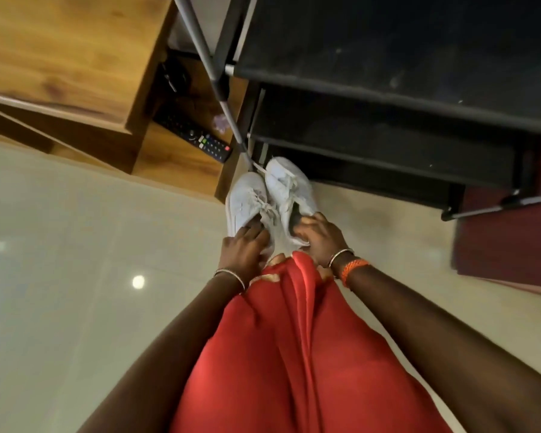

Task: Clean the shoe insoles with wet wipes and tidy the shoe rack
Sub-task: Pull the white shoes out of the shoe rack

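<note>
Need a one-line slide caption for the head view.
Both hands, left and right, hold a pair of white sneakers before the black shoe rack.

Pale glossy floor [60,276] (two white sneakers [264,200] beside black rack [388,120])

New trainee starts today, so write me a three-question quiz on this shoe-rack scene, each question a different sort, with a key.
1. True or false: the two white sneakers sit on the top shelf of the black shoe rack.
2. Multiple choice: what lies on the low shelf of the wooden cabinet beside the rack? A) a black remote control B) a pack of wet wipes C) a brush
3. Fill in: the left hand and right hand each have a grip on one ____.

Key:
1. False; the hands hold them low, near the pale floor in front of the rack.
2. A, the remote control.
3. sneaker
</note>
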A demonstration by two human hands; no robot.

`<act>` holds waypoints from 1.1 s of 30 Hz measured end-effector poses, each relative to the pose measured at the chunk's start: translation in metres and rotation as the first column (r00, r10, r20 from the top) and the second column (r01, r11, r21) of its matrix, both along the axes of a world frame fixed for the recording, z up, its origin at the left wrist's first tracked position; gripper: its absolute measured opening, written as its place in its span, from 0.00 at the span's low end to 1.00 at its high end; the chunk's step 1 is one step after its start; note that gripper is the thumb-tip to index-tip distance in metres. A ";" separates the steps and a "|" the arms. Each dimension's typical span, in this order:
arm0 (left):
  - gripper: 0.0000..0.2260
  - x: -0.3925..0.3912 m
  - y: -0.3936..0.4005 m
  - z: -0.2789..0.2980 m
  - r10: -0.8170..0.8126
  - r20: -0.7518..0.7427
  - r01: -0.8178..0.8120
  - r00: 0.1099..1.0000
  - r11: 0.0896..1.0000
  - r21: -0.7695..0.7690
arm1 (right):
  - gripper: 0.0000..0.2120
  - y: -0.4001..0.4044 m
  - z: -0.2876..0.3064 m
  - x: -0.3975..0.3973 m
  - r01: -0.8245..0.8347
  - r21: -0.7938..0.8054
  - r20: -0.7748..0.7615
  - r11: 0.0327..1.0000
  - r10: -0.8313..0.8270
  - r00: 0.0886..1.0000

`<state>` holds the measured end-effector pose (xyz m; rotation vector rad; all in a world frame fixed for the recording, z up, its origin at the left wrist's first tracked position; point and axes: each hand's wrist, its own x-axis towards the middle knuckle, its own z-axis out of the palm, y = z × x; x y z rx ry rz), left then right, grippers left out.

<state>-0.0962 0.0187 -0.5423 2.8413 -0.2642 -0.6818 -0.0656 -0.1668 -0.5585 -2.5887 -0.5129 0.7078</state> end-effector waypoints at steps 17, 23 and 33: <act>0.21 -0.009 0.041 -0.036 0.072 -0.258 0.010 0.963 0.953 0.302 | 0.16 0.007 -0.022 0.001 -0.267 -0.294 -0.282 0.918 0.184 0.942; 0.14 0.030 0.018 -0.012 0.104 -0.241 -0.074 0.965 0.989 0.130 | 0.21 -0.001 0.007 -0.009 -0.221 -0.244 -0.292 0.944 0.146 0.945; 0.13 0.070 -0.043 0.100 -0.037 0.041 0.040 0.998 0.996 -0.076 | 0.12 -0.039 0.081 -0.025 0.196 -0.354 0.084 0.914 -0.178 0.980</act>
